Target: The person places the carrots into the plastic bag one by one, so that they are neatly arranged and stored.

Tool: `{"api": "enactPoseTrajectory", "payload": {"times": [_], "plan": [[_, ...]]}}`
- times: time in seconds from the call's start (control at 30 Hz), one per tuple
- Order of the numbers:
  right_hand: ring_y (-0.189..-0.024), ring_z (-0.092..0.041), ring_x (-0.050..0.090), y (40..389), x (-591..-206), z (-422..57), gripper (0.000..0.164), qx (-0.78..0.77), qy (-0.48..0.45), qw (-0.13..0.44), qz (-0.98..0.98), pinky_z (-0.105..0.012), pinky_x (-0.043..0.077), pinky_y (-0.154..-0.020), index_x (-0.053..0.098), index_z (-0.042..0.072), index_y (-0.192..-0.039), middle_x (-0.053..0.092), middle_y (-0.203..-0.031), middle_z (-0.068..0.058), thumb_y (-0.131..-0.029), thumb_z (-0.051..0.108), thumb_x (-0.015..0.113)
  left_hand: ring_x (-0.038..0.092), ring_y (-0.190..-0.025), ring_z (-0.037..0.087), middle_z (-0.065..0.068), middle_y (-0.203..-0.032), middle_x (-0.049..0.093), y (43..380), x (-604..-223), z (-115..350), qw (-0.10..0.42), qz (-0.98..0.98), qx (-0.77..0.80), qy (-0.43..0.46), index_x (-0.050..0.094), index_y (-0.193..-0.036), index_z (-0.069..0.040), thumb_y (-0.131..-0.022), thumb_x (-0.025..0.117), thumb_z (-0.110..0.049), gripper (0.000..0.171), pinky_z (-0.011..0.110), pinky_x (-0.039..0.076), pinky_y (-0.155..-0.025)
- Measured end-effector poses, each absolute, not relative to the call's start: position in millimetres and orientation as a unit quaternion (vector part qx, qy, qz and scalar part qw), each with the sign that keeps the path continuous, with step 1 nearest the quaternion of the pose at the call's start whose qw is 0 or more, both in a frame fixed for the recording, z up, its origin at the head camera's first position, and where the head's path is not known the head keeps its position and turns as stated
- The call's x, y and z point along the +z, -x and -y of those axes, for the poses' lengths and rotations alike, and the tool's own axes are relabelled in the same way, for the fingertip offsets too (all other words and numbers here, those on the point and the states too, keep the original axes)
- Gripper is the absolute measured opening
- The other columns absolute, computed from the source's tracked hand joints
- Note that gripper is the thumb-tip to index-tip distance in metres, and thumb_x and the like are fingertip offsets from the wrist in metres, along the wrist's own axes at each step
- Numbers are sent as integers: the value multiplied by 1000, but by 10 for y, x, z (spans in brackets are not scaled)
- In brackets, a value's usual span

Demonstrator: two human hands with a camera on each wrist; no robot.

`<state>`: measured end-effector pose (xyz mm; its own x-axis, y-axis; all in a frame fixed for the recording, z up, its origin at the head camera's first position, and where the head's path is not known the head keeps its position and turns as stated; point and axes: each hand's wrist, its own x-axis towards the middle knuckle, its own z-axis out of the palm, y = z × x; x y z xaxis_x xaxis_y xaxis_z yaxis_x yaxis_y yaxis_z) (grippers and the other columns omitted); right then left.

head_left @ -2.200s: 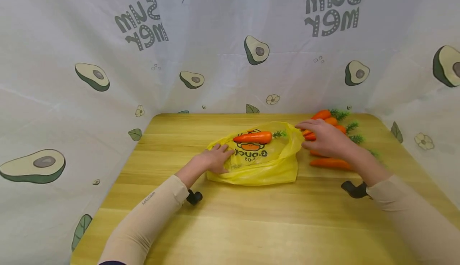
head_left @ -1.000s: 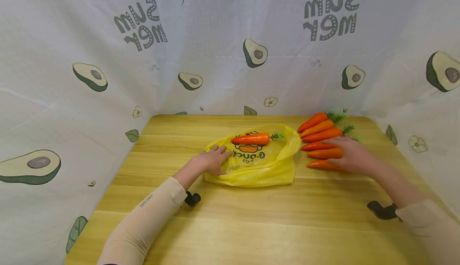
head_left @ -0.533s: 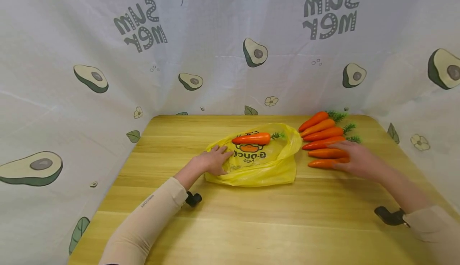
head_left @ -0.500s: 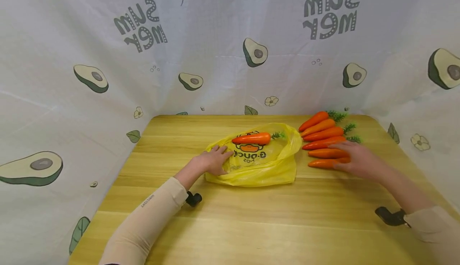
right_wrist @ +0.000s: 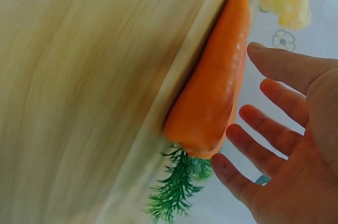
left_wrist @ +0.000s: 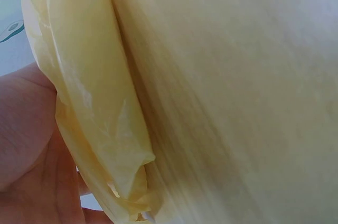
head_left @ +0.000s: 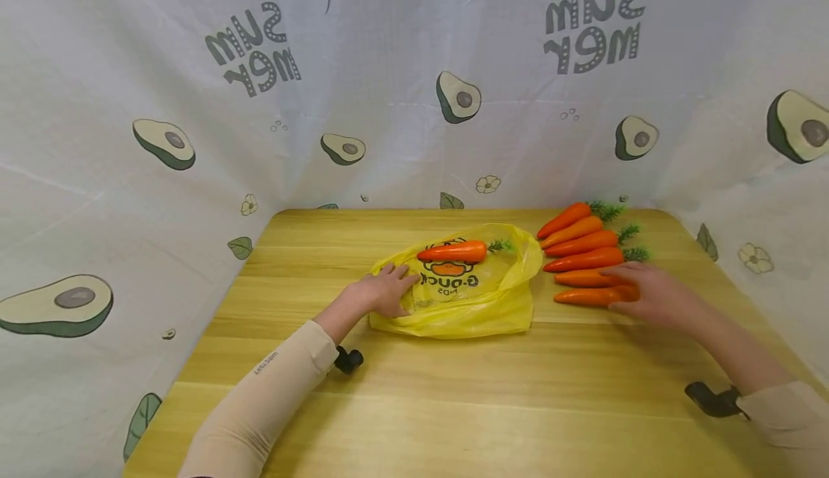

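Observation:
A yellow plastic bag [head_left: 479, 312] with a duck print lies flat on the table, and one orange carrot [head_left: 453, 251] with green leaves rests on it. My left hand [head_left: 388, 292] rests on the bag's left edge with fingers spread; the left wrist view shows yellow plastic [left_wrist: 100, 92] against the palm, with some fingers hidden behind it. To the right, several carrots lie in a fanned row. Over the leafy end of the nearest carrot [head_left: 589, 296] is my right hand [head_left: 657, 294]. In the right wrist view its fingers are loosely spread beside that carrot [right_wrist: 211, 81], not wrapped round it.
The wooden table [head_left: 453, 399] ends at a white curtain [head_left: 388, 53] printed with avocados, which stands behind and at both sides. The topmost carrot [head_left: 566, 219] of the row lies close to the table's back edge. A black wrist camera [head_left: 712, 399] hangs under the right forearm.
My right hand has moved from the bag's right edge to the row of carrots, then slid a little right along the nearest ones. My left hand and the carrot on the bag stay put.

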<state>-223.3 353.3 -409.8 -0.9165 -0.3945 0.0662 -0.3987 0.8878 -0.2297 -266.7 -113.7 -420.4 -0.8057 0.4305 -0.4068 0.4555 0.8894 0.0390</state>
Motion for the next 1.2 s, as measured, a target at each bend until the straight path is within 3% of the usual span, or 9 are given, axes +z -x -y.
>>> {"api": "enactPoseTrajectory", "payload": {"times": [0.33, 0.6, 0.83, 1.07, 1.2], "plan": [[-117, -57, 51, 2176, -4141, -3649, 59, 104, -204, 32, 973, -70, 42, -95, 63, -4, -129, 57, -128, -37, -81, 22, 84, 12, -156, 36, 7, -170, 13, 2670, -4234, 1140, 205, -950, -24, -233, 24, -162, -26, -98, 63, -45, 78, 63, 27, -118], [-117, -61, 49, 2129, -4194, -3697, 57, 107, -191, 15, 976, -72, 41, -95, 62, -7, -129, 54, -130, -41, -82, 20, 82, 12, -156, 36, 7, -170, 14, 2683, -4237, 1137, 203, -950, -21, -235, 23, -162, -26, -97, 64, -44, 79, 63, 27, -118], [-116, -60, 49, 2161, -4252, -3710, 53, 105, -192, 24, 975, -73, 41, -94, 62, -5, -130, 54, -130, -40, -84, 14, 79, 11, -156, 36, 7, -170, 12, 2690, -4214, 1134, 206, -950, -24, -235, 22, -163, -26, -97, 64, -45, 80, 62, 26, -118], [-103, -48, 59, 2185, -4310, -3665, 44, 80, -209, 42, 974, -64, 50, -83, 68, -3, -124, 65, -117, -29, -83, 11, 77, 11, -156, 36, 7, -170, 13, 2715, -4222, 1148, 209, -948, -28, -238, 22, -163, -26, -98, 64, -45, 79, 62, 26, -119], [-101, -49, 58, 2194, -4338, -3669, 43, 79, -220, 62, 970, -64, 50, -83, 68, -5, -121, 65, -114, -30, -81, 6, 78, 10, -156, 36, 7, -170, 12, 2723, -4226, 1152, 210, -948, -28, -237, 22, -163, -26, -98, 63, -45, 79, 62, 25, -119]]}}
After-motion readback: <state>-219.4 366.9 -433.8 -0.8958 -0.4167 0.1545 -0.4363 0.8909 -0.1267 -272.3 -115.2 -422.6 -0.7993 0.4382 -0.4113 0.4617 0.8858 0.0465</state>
